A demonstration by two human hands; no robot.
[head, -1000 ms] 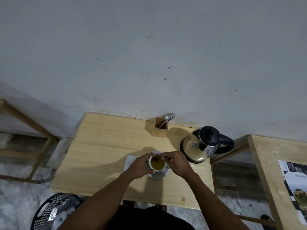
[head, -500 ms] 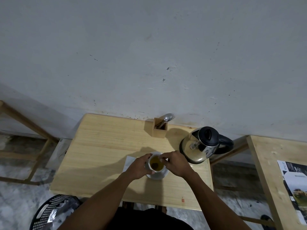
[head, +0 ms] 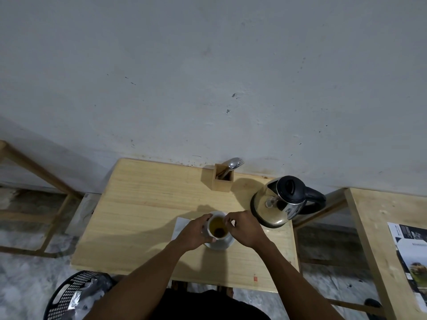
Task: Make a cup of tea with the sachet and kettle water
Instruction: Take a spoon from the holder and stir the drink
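Tea is already steeping: the small white ceramic cup (head: 216,225) on its white saucer (head: 219,244), just left of the steel kettle with black lid and handle (head: 280,200), holds amber liquid with the dark sachet (head: 219,232) sunk inside. The left hand (head: 193,232) wraps the cup's side. The right hand (head: 246,227) pinches above the rim, probably on the sachet's string, too fine to see. Pouring looks done; dunking and removing the sachet remain.

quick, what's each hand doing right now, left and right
Left hand: closed around the side of the cup.
Right hand: fingertips pinched together over the cup rim; what they hold cannot be told.
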